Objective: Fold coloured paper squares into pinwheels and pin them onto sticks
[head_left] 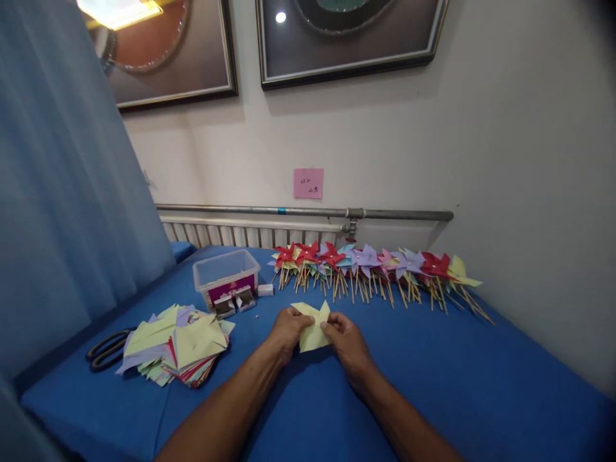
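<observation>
Both forearms cut off at bottom edge. Left hand (287, 332) and right hand (347, 340) pinch a yellow paper piece (313, 327) between them, just above the blue table (433, 372); fingertips partly hidden behind it. Left: paper stack (178, 343) covering most of the scissors (106, 350). Further back, clear plastic tub (226, 274) (contents unclear, small boxes in front). Finished pinwheels (375, 266) line the wall.

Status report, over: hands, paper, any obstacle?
Left hand and right hand both pinch yellow paper. Paper above blue table. Nothing blocks.
</observation>
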Demonstrator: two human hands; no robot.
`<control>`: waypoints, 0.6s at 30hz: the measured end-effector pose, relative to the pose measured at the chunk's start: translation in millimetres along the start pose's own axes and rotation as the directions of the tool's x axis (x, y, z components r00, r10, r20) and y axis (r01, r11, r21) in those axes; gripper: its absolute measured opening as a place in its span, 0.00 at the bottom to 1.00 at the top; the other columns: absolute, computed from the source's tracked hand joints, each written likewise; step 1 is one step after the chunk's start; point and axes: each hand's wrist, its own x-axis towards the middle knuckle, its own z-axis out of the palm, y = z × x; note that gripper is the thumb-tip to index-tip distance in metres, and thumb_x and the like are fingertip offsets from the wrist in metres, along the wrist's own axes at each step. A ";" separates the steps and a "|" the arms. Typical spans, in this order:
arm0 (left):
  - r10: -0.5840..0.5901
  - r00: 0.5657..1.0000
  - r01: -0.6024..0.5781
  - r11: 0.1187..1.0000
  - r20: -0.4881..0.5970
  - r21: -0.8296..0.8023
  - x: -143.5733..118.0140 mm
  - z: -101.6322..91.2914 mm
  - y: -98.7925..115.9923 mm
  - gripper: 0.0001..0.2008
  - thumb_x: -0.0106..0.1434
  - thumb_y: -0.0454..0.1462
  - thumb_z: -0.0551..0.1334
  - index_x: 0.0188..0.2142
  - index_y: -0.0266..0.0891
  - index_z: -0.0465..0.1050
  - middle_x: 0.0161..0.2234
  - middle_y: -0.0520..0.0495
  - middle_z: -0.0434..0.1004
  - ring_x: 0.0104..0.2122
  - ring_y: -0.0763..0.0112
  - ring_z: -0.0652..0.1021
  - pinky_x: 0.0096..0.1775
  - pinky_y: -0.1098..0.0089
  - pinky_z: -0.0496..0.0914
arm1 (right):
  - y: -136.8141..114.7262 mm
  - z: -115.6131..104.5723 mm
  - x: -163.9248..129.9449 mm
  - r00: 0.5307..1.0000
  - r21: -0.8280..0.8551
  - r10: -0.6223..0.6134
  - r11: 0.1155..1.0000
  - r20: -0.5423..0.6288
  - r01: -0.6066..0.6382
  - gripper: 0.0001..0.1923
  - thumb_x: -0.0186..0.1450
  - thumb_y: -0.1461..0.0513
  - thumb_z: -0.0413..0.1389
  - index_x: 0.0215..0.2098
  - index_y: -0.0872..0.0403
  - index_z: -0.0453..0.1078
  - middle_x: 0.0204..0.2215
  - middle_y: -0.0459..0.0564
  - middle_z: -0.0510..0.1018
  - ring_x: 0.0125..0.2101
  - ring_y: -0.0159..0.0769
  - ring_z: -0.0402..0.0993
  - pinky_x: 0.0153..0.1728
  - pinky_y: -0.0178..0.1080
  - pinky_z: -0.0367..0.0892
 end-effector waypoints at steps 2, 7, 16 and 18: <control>0.003 1.000 -0.005 0.998 -0.024 -0.069 1.5 -1.2 2.0 0.07 0.45 0.33 0.68 0.25 0.34 0.74 0.20 0.47 0.76 0.20 0.70 0.74 0.25 0.71 0.67 | -2.0 0.6 -3.7 0.998 -0.052 -0.065 0.996 0.005 0.066 0.22 0.54 0.54 0.65 0.45 0.53 0.73 0.32 0.49 0.81 0.30 0.40 0.77 0.34 0.41 0.72; 0.018 0.998 -0.028 0.982 -0.059 -0.188 1.6 -2.8 7.8 0.07 0.45 0.34 0.67 0.22 0.36 0.70 0.19 0.48 0.74 0.19 0.70 0.73 0.25 0.70 0.68 | -1.2 2.0 -16.9 0.941 -0.399 -0.296 0.853 0.164 0.337 0.29 0.58 0.62 0.58 0.59 0.47 0.68 0.52 0.52 0.78 0.45 0.43 0.79 0.50 0.47 0.73; 0.025 0.999 -0.033 0.986 -0.046 -0.165 0.5 -0.7 7.0 0.07 0.44 0.34 0.67 0.24 0.36 0.71 0.20 0.50 0.74 0.20 0.72 0.72 0.24 0.72 0.65 | 0.1 -1.5 -17.7 0.807 -0.671 -0.543 0.512 0.232 0.537 0.10 0.67 0.57 0.58 0.45 0.46 0.78 0.61 0.56 0.69 0.61 0.53 0.67 0.61 0.59 0.63; 0.031 0.997 -0.040 0.988 -0.065 -0.147 -0.7 0.2 7.5 0.08 0.44 0.35 0.68 0.24 0.36 0.71 0.20 0.50 0.75 0.20 0.73 0.71 0.23 0.73 0.63 | -0.9 -1.4 -17.9 0.794 -0.686 -0.565 0.486 0.226 0.541 0.10 0.69 0.56 0.57 0.43 0.46 0.79 0.61 0.56 0.69 0.61 0.53 0.67 0.61 0.59 0.63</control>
